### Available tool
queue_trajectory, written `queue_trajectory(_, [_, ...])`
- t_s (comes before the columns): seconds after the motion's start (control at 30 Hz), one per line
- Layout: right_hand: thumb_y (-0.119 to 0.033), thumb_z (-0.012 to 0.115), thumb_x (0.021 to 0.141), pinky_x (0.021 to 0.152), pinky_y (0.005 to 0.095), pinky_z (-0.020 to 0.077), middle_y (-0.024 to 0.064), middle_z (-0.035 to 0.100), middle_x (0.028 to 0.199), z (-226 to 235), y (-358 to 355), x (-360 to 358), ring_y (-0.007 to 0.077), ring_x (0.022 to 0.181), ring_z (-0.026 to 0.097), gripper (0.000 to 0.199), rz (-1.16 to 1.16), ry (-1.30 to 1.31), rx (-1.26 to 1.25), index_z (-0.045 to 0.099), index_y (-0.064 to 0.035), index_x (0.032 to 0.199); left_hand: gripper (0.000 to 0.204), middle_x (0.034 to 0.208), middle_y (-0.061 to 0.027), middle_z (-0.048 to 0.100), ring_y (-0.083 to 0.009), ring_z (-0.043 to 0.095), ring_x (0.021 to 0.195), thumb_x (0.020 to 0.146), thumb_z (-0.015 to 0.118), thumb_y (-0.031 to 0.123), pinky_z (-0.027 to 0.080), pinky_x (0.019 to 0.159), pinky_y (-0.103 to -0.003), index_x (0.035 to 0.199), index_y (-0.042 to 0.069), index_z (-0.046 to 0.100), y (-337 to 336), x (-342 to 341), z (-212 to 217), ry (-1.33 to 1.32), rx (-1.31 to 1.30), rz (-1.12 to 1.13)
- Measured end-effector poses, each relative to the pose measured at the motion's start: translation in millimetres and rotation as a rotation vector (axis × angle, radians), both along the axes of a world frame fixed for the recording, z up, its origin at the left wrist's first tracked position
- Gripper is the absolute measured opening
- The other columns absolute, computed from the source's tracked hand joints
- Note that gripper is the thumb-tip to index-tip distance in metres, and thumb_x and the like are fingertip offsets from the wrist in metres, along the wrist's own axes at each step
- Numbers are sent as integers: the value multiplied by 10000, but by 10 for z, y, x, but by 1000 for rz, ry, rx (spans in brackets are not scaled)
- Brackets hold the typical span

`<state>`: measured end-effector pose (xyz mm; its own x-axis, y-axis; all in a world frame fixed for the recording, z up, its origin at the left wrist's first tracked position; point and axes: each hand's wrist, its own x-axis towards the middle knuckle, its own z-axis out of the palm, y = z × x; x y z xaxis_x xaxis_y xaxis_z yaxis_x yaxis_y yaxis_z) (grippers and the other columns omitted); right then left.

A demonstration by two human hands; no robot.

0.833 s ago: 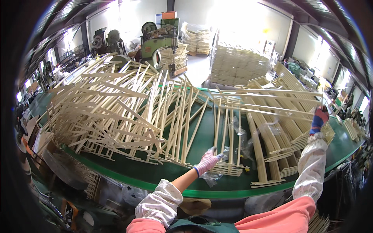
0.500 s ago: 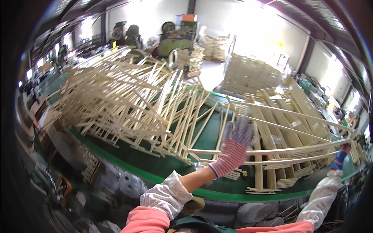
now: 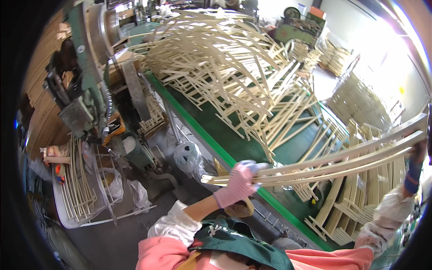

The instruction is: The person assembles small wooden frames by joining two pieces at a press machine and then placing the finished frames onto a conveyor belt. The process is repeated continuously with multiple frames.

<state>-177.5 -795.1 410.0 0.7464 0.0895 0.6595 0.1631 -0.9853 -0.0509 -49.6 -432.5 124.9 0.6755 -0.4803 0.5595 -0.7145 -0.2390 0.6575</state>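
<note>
Long, pale, slightly curved wooden strips (image 3: 333, 164) stretch across the right half of the view, raised over the near edge of the green-topped table. Closed round them near their left ends is my left hand (image 3: 238, 182), in a pink and white glove. Their far right end is in my right hand (image 3: 416, 155), which wears a dark blue glove near the right rim; its fingers are dark and only partly visible. Beyond the strips, a large tangled heap of similar wooden pieces (image 3: 225, 67) covers the table. Neater stacks of them (image 3: 355, 198) lie beneath the held strips.
A green machine (image 3: 85, 90) with a wheel stands at the left. Below it, a white tub (image 3: 67, 216) holds more wooden strips. The table's green edge (image 3: 202, 128) runs diagonally past a plastic bag (image 3: 186, 155). Wrapped stacks (image 3: 360, 96) stand at the back right.
The view has turned left, bringing the machine and tub into sight. My left hand, open over the strips before, has closed round their left ends. The strips have come away from the table stacks.
</note>
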Motion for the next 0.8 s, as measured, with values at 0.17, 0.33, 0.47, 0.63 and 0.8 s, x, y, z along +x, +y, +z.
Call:
queue_trajectory(0.17, [-225, 814, 565, 593, 336, 496, 109, 641, 708, -1024, 2100, 1124, 233, 660, 641, 374, 449, 583, 89, 644, -53, 850, 464, 927, -43, 625, -86, 572, 859, 725, 793, 186, 490, 728, -257, 1096, 37, 557, 973, -39, -437, 556, -346, -13])
queue_trajectory(0.33, [-255, 805, 590, 570, 344, 472, 124, 619, 681, -2373, 3579, 1756, 241, 599, 598, 389, 718, 1044, 308, 651, -38, 874, 644, 1113, -62, 584, -136, 532, 1064, 745, 783, 234, 438, 913, -314, 1254, 14, 454, 1859, -225, -645, 556, -574, 189])
queue_trajectory(0.47, [-239, 772, 710, 580, 290, 455, 55, 621, 694, -2937, 4236, 1903, 102, 617, 539, 387, 835, 1346, 471, 639, -9, 992, 607, 1100, -57, 574, -126, 523, 1030, 820, 709, 251, 411, 921, -283, 1295, 4, 423, 2473, -211, -905, 697, -656, 328])
queue_trajectory(0.63, [-207, 688, 797, 665, 263, 475, 54, 617, 735, -3103, 4832, 2077, 63, 724, 558, 341, 880, 1472, 346, 605, -9, 1061, 509, 1107, -57, 583, -121, 530, 1006, 859, 658, 189, 410, 911, -254, 1288, 7, 453, 3139, -174, -934, 877, -739, 265])
queue_trajectory(0.8, [-236, 671, 662, 804, 408, 477, 111, 623, 929, -3342, 5241, 1708, 285, 898, 605, 423, 1002, 1142, -281, 579, -118, 1059, 1014, 1249, -228, 515, -364, 534, 1095, 720, 442, 773, 425, 949, -458, 1307, -53, 401, 3983, -121, -820, 1400, -1119, -484])
